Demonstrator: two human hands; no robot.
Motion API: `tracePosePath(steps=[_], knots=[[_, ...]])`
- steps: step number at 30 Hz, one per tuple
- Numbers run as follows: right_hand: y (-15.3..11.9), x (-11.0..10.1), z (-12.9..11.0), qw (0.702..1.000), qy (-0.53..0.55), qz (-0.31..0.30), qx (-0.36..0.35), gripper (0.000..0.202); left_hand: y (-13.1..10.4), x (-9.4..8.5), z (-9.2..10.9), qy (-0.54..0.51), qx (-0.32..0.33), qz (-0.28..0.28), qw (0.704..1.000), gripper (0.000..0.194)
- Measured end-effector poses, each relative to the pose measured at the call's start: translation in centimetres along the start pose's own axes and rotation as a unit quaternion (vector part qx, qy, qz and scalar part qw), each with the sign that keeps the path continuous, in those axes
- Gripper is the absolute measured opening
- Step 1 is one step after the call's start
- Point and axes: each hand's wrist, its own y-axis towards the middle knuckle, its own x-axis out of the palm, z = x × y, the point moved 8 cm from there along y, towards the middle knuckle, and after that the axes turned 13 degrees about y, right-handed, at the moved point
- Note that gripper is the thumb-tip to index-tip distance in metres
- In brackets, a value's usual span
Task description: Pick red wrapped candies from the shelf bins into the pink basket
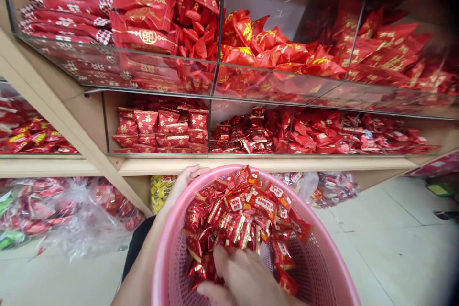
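A pink plastic basket (165, 248) with mesh walls is tilted toward me and holds a heap of red and gold wrapped candies (233, 210). My left hand (187, 178) grips the basket's far-left side, its fingers just outside the rim. Inside the basket, my right hand (247, 275) reaches into the lower part of the heap. Its thumb and forefinger are apart beside some shiny red candies, and the other fingers are partly hidden. No candy shows clearly in its grasp.
Wooden shelves (265, 164) ahead carry clear-fronted bins of red packets (147, 36) and small red candies (172, 129). Below, plastic bags of candies (86, 210) lie on the tiled floor (390, 244), with a yellow bag (162, 191) behind my left arm.
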Motion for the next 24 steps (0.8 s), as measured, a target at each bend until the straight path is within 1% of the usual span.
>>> tracePosePath(steps=[1, 3, 5, 6, 7, 8, 10, 13, 15, 20, 22, 24], knots=[[0.3, -1.7, -0.2, 1.000, -0.002, 0.025, -0.003, 0.029, 0.0, 0.0, 0.0, 0.001, 0.001, 0.001, 1.000, 0.032], [1.4, -5.8, -0.2, 0.996, -0.010, 0.085, -0.015, 0.028, 0.0, 0.0, 0.1, 0.001, 0.003, 0.001, 1.000, 0.032], [3.0, -10.0, 0.4, 0.990, -0.037, 0.134, -0.033, 0.024, 0.0, 0.0, 0.1, 0.002, 0.001, 0.003, 1.000, 0.032], [4.0, -12.2, 0.9, 0.983, -0.065, 0.166, -0.034, 0.021, 0.0, 0.0, 0.1, 0.003, -0.001, 0.005, 1.000, 0.032], [5.2, -14.0, 1.6, 0.978, -0.094, 0.185, -0.039, 0.016, -0.1, -0.1, 0.0, 0.003, -0.003, 0.008, 1.000, 0.032], [6.4, -15.6, 2.3, 0.971, -0.121, 0.200, -0.047, 0.015, -0.1, -0.1, 0.0, 0.004, -0.004, 0.010, 1.000, 0.031], [8.8, -17.7, 4.0, 0.968, -0.136, 0.206, -0.051, 0.016, -0.1, -0.2, 0.0, 0.003, -0.002, 0.014, 1.000, 0.031], [11.8, -19.1, 6.4, 0.967, -0.151, 0.199, -0.044, 0.017, -0.1, -0.2, 0.1, 0.005, 0.002, 0.014, 1.000, 0.031], [13.1, -19.5, 7.4, 0.964, -0.161, 0.207, -0.032, 0.019, 0.0, -0.2, 0.0, 0.008, 0.002, 0.015, 1.000, 0.031], [14.6, -20.4, 8.5, 0.954, -0.185, 0.235, -0.003, 0.022, 0.2, -0.5, 0.0, 0.012, 0.005, 0.020, 1.000, 0.030], [14.8, -20.3, 8.6, 0.952, -0.195, 0.235, -0.001, 0.020, 0.2, -0.6, 0.1, 0.012, 0.007, 0.023, 1.000, 0.030], [14.9, -20.0, 8.5, 0.950, -0.207, 0.233, -0.004, 0.023, 0.3, -0.6, 0.1, 0.011, 0.006, 0.024, 1.000, 0.029]])
